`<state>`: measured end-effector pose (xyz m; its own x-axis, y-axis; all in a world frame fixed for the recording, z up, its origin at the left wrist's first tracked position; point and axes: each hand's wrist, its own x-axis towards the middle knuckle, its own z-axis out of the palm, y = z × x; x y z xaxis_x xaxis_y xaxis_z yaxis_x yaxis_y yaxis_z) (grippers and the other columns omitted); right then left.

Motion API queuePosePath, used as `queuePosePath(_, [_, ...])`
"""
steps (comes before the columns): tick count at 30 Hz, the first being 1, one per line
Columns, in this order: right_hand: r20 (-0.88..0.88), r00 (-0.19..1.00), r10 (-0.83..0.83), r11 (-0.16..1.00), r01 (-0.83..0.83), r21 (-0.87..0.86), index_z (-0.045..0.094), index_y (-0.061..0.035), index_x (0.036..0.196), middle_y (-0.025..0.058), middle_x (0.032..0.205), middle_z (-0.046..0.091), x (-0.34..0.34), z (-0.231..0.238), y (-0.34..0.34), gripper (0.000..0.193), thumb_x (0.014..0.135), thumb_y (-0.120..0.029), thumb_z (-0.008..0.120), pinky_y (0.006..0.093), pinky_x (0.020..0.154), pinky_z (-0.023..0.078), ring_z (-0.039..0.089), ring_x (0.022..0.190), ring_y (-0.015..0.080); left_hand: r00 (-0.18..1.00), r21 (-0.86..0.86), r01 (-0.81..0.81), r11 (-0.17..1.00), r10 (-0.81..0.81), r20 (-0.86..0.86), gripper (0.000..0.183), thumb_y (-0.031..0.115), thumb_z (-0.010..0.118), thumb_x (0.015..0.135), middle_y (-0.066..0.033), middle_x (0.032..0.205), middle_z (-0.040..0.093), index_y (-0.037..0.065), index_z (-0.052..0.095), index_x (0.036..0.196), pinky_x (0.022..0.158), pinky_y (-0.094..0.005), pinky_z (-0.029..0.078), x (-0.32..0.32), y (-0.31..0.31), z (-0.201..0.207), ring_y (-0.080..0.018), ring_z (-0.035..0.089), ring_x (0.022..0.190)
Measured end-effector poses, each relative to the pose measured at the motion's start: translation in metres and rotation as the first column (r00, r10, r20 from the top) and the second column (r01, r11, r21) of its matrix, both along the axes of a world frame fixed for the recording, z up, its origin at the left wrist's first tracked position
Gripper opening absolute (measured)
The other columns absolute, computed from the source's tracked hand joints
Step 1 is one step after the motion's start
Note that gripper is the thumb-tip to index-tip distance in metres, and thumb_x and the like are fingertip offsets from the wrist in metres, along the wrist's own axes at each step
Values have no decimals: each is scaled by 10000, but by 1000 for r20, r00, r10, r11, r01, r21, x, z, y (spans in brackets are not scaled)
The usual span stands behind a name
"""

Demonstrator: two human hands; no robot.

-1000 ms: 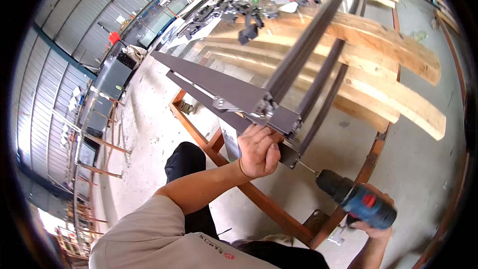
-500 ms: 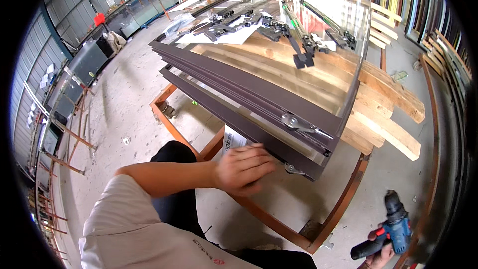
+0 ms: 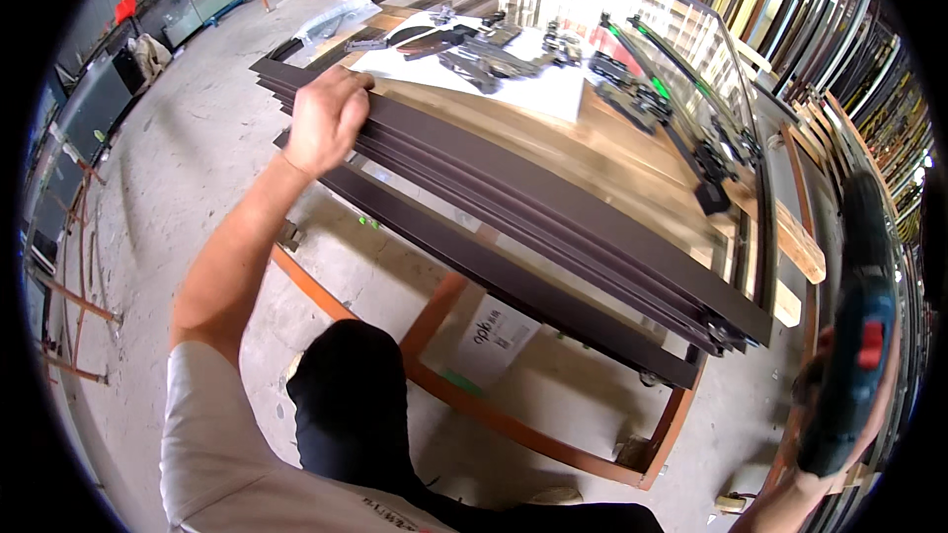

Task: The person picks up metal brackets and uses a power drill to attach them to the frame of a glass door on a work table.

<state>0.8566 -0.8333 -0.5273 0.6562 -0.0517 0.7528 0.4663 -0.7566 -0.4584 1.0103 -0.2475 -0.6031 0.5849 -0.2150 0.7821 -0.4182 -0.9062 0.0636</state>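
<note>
A dark brown glazed window frame (image 3: 553,178) lies flat in front of me, with a second brown frame (image 3: 484,257) below it. My left hand (image 3: 331,120) rests on the upper frame's near rail, close to its left end, with the fingers bent over it. At the far right, my right hand (image 3: 877,418) grips a blue and black cordless drill (image 3: 861,331), held up beside the frame and smeared by motion. On the glass are black metal hinge-like fittings (image 3: 484,54) on white paper (image 3: 553,94), and long stay arms with green parts (image 3: 660,89).
An orange-brown metal stand (image 3: 523,434) carries the frames, along with wooden boards (image 3: 798,247). A printed white sheet (image 3: 494,341) shows under the lower frame. Many upright profiles (image 3: 849,30) line the right side. A clear plastic bag (image 3: 339,18) lies at the frame's far left.
My left hand has moved from the near right of the lower frame to the upper frame's left end. My right hand has raised the drill. The view has shifted.
</note>
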Motion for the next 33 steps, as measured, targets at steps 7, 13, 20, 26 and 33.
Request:
queuePosePath(7, [-303, 915, 266, 834, -376, -404, 456, 40, 1511, 244, 1503, 520, 85, 65, 195, 697, 884, -161, 683, 449, 1165, 397, 546, 1362, 334, 961, 48, 159, 986, -166, 223, 252, 234, 613, 796, -137, 796, 588, 17, 659, 916, 688, -440, 490, 24, 1, -13, -332, 586, 709])
queuePosePath(13, [-390, 843, 369, 789, -506, -348, 534, 33, 1451, 190, 1415, 609, 175, 56, 343, 642, 817, 55, 637, 370, 1103, 445, 603, 1264, 247, 964, 102, 248, 963, -255, 73, 566, 456, 610, 832, -182, 879, 629, -68, 656, 1041, 886, -515, 546, 21, 21, -15, -342, 638, 818])
queuePosePath(20, [-347, 906, 242, 772, -397, -497, 609, -58, 1378, 263, 1171, 675, 293, 41, 481, 604, 785, 56, 628, 448, 954, 527, 659, 1075, 413, 894, 110, 431, 896, -440, 80, 532, 426, 609, 887, -163, 932, 665, -67, 664, 1078, 919, -480, 532, 33, 36, -16, -296, 641, 901])
queuePosePath(26, [-385, 919, 86, 656, -343, -672, 605, -58, 1387, 238, 1089, 697, 338, 33, 563, 599, 801, 26, 697, 435, 897, 541, 674, 998, 411, 880, 150, 411, 899, -435, 193, 409, 341, 574, 924, -127, 928, 679, -34, 693, 1037, 966, -422, 509, 41, 50, -19, -259, 637, 973])
queuePosePath(33, [-451, 892, 39, 728, -335, -598, 571, -30, 1407, 252, 1119, 691, 342, 22, 573, 614, 807, 21, 690, 435, 928, 537, 668, 1053, 414, 868, 180, 456, 872, -480, 127, 410, 299, 556, 937, -157, 970, 676, -68, 682, 1066, 973, -430, 507, 43, 50, -20, -281, 637, 968])
